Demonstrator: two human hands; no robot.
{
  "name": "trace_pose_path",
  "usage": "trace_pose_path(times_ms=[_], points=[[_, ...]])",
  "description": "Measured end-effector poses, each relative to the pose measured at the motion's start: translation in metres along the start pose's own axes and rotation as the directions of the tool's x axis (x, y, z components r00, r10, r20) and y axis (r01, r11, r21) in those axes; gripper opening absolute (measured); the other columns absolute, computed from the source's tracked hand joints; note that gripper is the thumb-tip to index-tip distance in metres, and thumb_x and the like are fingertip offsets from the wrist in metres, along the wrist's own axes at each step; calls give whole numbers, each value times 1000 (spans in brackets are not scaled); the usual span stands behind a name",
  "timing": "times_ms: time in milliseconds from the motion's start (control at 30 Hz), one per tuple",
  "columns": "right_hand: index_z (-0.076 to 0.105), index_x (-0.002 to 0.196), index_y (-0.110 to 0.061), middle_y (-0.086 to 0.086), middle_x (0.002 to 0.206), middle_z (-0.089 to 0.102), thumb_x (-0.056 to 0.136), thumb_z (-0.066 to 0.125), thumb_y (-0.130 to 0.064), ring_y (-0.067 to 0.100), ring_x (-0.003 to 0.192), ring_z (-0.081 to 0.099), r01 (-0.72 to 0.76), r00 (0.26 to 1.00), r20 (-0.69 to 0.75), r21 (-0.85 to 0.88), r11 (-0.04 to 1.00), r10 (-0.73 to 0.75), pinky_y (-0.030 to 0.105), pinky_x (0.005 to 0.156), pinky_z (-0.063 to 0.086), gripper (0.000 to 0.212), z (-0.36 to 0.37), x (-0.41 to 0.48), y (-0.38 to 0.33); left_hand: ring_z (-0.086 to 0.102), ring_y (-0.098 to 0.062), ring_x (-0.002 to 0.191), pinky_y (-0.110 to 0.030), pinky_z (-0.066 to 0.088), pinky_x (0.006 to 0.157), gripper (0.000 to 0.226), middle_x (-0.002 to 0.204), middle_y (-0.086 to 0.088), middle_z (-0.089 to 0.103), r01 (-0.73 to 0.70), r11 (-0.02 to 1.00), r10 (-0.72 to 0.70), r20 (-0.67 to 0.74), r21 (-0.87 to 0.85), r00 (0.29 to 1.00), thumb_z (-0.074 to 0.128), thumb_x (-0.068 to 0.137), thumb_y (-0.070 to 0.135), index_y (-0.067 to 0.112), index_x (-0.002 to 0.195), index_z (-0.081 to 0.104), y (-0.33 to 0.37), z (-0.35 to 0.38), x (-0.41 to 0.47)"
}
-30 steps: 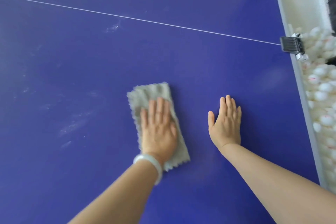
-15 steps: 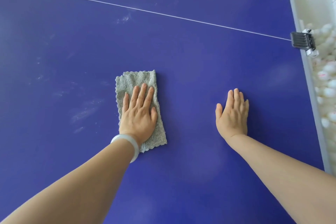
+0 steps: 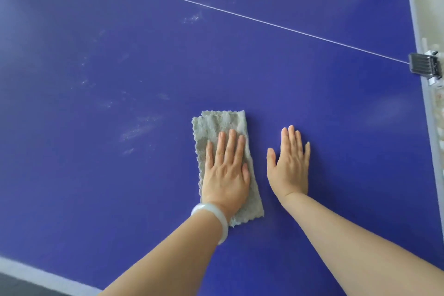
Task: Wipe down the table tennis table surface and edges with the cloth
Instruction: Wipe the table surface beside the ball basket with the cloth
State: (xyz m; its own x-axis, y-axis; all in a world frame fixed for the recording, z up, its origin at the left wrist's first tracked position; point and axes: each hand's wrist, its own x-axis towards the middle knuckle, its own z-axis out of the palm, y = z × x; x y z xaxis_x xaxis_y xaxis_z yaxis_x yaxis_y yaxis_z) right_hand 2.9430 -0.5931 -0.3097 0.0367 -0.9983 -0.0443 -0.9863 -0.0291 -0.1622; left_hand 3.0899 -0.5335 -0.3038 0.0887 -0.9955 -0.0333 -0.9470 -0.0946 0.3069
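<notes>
Two hands are lying flat on the blue table tennis table (image 3: pixel 312 79). The left hand (image 3: pixel 225 170) is pressing the grey cloth (image 3: pixel 221 122) down with straight, slightly spread fingers. Nothing is curling round the fabric, and the palm alone is pinning it to the surface. The right hand (image 3: pixel 289 163) is resting palm down just beside the cloth, fingers straight and holding nothing; it is probably bracing the body.

The cloth is lying folded into a narrow strip, well short of the white line (image 3: pixel 240 17) and well apart from the right-hand edge (image 3: pixel 430 115), where a dark metal clamp (image 3: pixel 422 68) is sitting on the rim.

Chalky smears (image 3: pixel 139 128) are showing to the left of the cloth, with another patch (image 3: pixel 192 18) close to the line. Judging by these, the step in hand is sweeping the flat surface, and that dusty area is calling for attention next. Doing it well means bearing down evenly through the whole palm, leading with the cloth's long side and overlapping each pass — gathering the dust rather than scattering it. The pale near edge (image 3: pixel 36 274) and the right-hand edge are likely waiting their turn.
</notes>
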Motion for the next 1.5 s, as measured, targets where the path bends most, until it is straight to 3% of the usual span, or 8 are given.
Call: trace_pose_path(times_ms=[200, 367, 500, 767, 867, 1000, 1267, 1500], points=[[17, 157, -8, 8, 165, 12, 101, 34, -39, 21, 153, 8, 7, 1000, 7, -40, 999, -7, 47, 124, 5, 67, -2, 0, -1, 0, -16, 152, -45, 7, 122, 64, 165, 6, 8, -323, 946, 322, 95, -9, 942, 36, 98, 36, 27, 158, 16, -20, -6, -60], [16, 157, -6, 11, 165, 12, 101, 34, -44, 25, 153, 10, 21, 1000, 17, -86, 996, -20, 49, 124, 7, 70, -3, -1, -7, -4, -15, 152, -43, 0, 123, 62, 165, 6, 5, 141, 986, -139, -30, 88, 990, 25, 98, 35, 27, 158, 12, -113, -38, -28], [13, 157, -5, 12, 165, 11, 100, 29, -50, 26, 153, 7, 42, 999, 26, -140, 989, -38, 50, 123, 6, 75, -3, 0, -5, -14, -20, 151, -46, -7, 122, 64, 165, 0, -7, 401, 915, -402, -110, -32, 909, 21, 98, 32, 21, 158, 0, -57, -19, -37], [13, 156, -3, 14, 165, 10, 100, 28, -50, 28, 153, 8, 51, 999, 4, -124, 991, -51, 53, 123, 6, 75, 3, 0, -3, 2, -16, 152, -45, 10, 122, 63, 165, 5, 9, -104, 994, 103, -31, -21, 994, 37, 99, 34, 25, 157, 18, 14, 7, -114], [14, 156, -3, 14, 165, 11, 99, 26, -50, 28, 153, 8, 53, 998, -15, -114, 992, -55, 52, 123, 6, 75, 4, 0, -2, 0, -14, 152, -44, 5, 123, 61, 165, 6, 8, 149, 988, -145, -82, 44, 986, 32, 99, 34, 27, 157, 16, -53, -13, -103], [11, 156, -1, 16, 165, 9, 100, 25, -48, 29, 153, 6, 53, 999, -4, -113, 992, -54, 53, 123, 4, 74, 5, -1, -4, -13, -19, 151, -45, -5, 122, 63, 165, 0, -8, 565, 825, -563, -137, -28, 815, 20, 100, 34, 22, 158, -1, -53, -17, -103], [10, 156, -2, 15, 165, 7, 100, 27, -46, 29, 153, 4, 66, 998, 6, -86, 994, -65, 53, 123, 2, 73, 3, -2, -5, 6, -18, 152, -48, 16, 120, 64, 165, 3, 12, -52, 998, 50, -35, -35, 998, 41, 97, 34, 22, 157, 21, 27, 13, -163], [13, 156, -1, 17, 165, 8, 103, 31, -39, 32, 153, 3, 91, 995, 54, -99, 991, -86, 57, 122, 2, 68, -7, -5, -4, -3, -16, 152, -43, -2, 123, 65, 165, 5, 4, 450, 891, -445, -91, 53, 891, 24, 95, 37, 24, 158, 11, -67, -20, -165]])
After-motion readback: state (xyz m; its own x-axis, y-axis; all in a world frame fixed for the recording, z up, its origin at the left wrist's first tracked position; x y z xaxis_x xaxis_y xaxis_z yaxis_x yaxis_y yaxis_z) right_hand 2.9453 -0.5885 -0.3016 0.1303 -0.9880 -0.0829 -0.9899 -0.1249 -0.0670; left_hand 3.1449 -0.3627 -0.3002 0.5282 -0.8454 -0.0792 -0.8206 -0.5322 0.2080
